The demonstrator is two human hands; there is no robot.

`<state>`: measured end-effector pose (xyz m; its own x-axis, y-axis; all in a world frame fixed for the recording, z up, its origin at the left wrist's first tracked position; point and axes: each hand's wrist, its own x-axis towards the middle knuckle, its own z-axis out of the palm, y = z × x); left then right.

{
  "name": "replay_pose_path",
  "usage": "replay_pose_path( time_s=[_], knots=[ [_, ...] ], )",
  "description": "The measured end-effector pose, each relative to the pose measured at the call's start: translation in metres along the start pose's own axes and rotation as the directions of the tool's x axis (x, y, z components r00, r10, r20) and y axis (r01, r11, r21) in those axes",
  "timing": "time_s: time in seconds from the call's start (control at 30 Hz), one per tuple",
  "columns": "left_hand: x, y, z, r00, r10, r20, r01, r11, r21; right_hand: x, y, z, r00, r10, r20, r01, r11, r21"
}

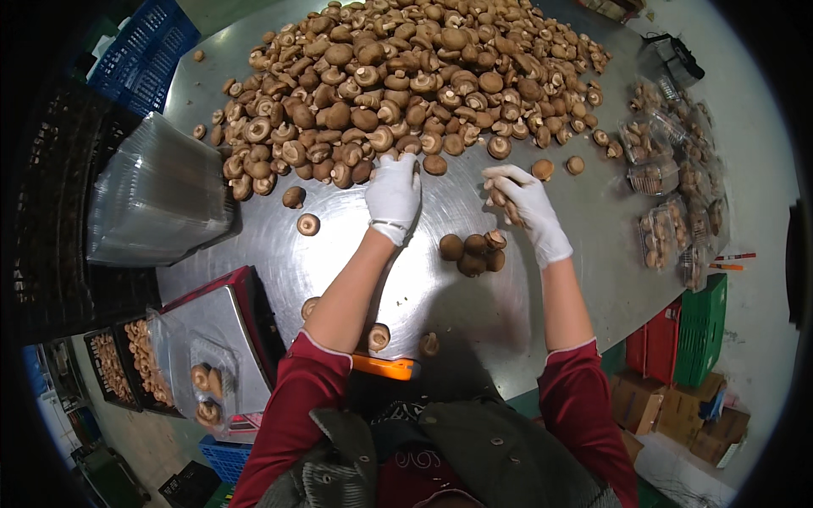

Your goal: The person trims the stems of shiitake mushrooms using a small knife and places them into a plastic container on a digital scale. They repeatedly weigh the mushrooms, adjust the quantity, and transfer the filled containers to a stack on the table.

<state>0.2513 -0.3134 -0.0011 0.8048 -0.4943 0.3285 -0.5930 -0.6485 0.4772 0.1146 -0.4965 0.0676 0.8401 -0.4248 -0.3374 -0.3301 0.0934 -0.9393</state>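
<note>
A large heap of shiitake mushrooms (406,82) covers the far part of a steel table (267,254). My left hand (395,193), in a white glove, is at the heap's near edge with its fingertips against the mushrooms. Whether it grips one is hidden by the back of the hand. My right hand (530,213), also gloved, holds several shiitake mushrooms (507,204) in its curled fingers, above the table. Just below it sits a small cluster of dark-capped mushrooms (473,254).
Filled clear plastic clamshells (660,235) are piled at the right. Stacked empty clear trays (159,197) stand at the left. Nearer is a scale (222,305) bearing an open clamshell (213,368) with a few mushrooms. An orange-handled object (387,366) lies at the table's front edge.
</note>
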Motion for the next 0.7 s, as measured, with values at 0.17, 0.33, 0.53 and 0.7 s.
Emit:
replay_pose_path(
  time_s=[0.17, 0.33, 0.53, 0.7],
  knots=[
    [-0.031, -0.014, -0.027, 0.802, -0.300, 0.516, 0.582, 0.203, -0.787, 0.061, 0.016, 0.057, 0.938, -0.346, 0.012, 0.179, 0.455, -0.872],
    [-0.078, -0.029, -0.064, 0.774, -0.117, 0.622, 0.484, -0.525, -0.700, 0.059, 0.006, 0.082, 0.978, -0.201, 0.054, 0.139, 0.436, -0.889],
    [-0.131, -0.023, -0.107, 0.806, -0.079, 0.587, 0.448, -0.566, -0.692, -0.029, -0.004, 0.060, 0.973, 0.080, 0.218, 0.083, 0.755, -0.651],
    [-0.153, -0.002, -0.133, 0.838, -0.160, 0.521, 0.401, -0.467, -0.788, -0.049, 0.015, 0.081, 0.940, 0.147, 0.309, 0.245, 0.341, -0.908]
  ],
)
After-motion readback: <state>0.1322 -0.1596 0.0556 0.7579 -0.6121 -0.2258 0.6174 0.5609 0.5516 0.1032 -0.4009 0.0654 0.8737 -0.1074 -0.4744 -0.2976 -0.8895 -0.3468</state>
